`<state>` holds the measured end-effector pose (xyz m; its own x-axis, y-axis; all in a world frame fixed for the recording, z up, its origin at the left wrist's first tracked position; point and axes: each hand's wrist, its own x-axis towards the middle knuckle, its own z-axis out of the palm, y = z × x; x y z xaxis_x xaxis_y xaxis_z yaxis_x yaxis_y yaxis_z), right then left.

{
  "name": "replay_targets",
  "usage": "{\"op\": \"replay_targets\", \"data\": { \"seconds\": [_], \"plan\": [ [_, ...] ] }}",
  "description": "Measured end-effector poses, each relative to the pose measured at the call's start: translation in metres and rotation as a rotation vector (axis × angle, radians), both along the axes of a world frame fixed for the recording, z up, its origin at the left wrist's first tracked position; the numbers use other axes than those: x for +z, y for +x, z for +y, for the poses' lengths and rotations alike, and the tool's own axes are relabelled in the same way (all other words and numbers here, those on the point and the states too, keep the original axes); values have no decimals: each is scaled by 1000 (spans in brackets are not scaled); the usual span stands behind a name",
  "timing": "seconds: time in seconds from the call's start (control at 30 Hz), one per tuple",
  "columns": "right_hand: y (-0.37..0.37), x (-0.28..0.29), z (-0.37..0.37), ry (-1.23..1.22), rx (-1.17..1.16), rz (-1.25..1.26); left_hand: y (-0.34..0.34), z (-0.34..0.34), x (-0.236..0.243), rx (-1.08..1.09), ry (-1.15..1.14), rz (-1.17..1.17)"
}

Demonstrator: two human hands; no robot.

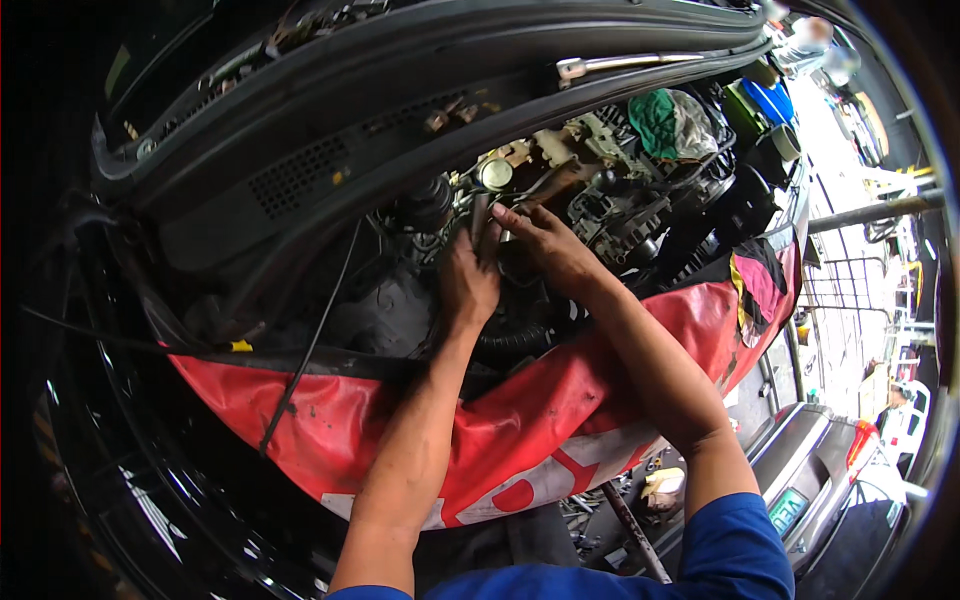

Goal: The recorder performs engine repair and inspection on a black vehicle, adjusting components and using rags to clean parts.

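In the head view I look down into a car's open engine bay, my two bare hands close together near the middle. My left hand (pixel 470 275) appears closed around a short grey bar (pixel 481 212), blurred, which stands up from the fingers. My right hand (pixel 548 245) is just beside it, thumb reaching toward the bar; I cannot tell whether it grips anything. Behind is a pale round cap (pixel 495 174) among engine parts; nearer me, a red cover (pixel 340 400) drapes over the car's edge, beneath both forearms. A long silver tool (pixel 640 62) lies on the black cowl (pixel 200 190), above and to the right. I judge the bar to be metal: stiff, modestly heavy, not fragile, slippery if oily, and best held around its lower part.
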<state>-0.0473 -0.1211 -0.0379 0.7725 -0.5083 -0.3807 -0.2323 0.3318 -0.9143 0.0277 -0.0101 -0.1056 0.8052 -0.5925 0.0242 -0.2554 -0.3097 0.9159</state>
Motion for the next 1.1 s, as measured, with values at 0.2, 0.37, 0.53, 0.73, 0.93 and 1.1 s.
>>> {"op": "replay_targets", "data": {
  "seconds": [0.2, 0.37, 0.53, 0.73, 0.93, 1.1],
  "plan": [
    [-7, -20, -7, 386, -16, -16, -1, 6, 10, 73, -56, -324],
    [-16, -15, 0, -475, 260, -130, 9, 4, 8, 194, -176, -347],
    [-10, -25, 11, -631, 423, -28, 16, 7, 1, 183, -173, 231],
    [-11, -27, 9, -770, 589, -114, 21, 14, 0, 33, 17, 529],
    [-4, -19, 34, -414, 256, -81, 8, 10, 3, 219, -160, 183],
    [-2, -26, 32, 232, -59, -63, 5, 6, 1, 154, -242, -141]
  ]
}}
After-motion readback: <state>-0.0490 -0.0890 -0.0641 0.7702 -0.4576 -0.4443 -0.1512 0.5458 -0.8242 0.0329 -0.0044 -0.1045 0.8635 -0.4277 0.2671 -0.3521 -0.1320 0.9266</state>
